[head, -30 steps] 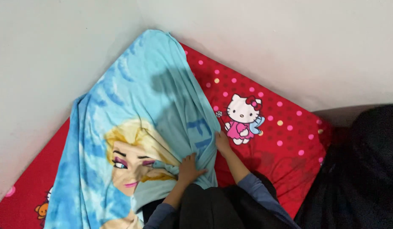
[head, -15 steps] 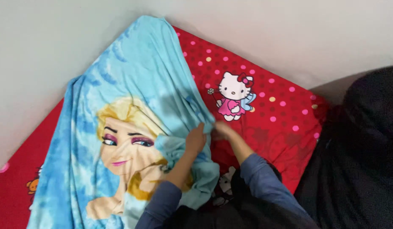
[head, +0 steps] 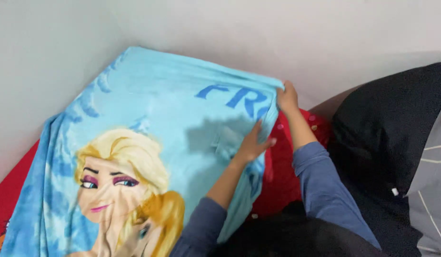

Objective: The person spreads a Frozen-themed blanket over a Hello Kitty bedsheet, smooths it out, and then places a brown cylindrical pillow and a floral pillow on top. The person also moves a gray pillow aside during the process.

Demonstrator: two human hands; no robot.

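**Blue blanket pulled wide across the red bed**

Half a second ago the light blue blanket (head: 149,143) lay as a narrower strip with both hands bunched at its right edge, and the cartoon cat on the red sheet (head: 277,176) showed beside it. Now the cloth is drawn out to the right and covers that print; only a slice of red shows at the right and at the lower left corner.

The right hand (head: 287,97) has gone up to the far right corner of the blanket, near the wall (head: 325,33), fingers closed in a pinch on the hem. The left hand (head: 254,143) lies nearer, fingers spread flat on the cloth at its right edge, pressing and not clasping.

The blanket rests on the bed, its long axis running from the lower left up toward the corner of the room. The printed blonde faces sit at the near end, the blue letters at the far end. A dark pillow (head: 387,123) lies to the right, just beside the right forearm.
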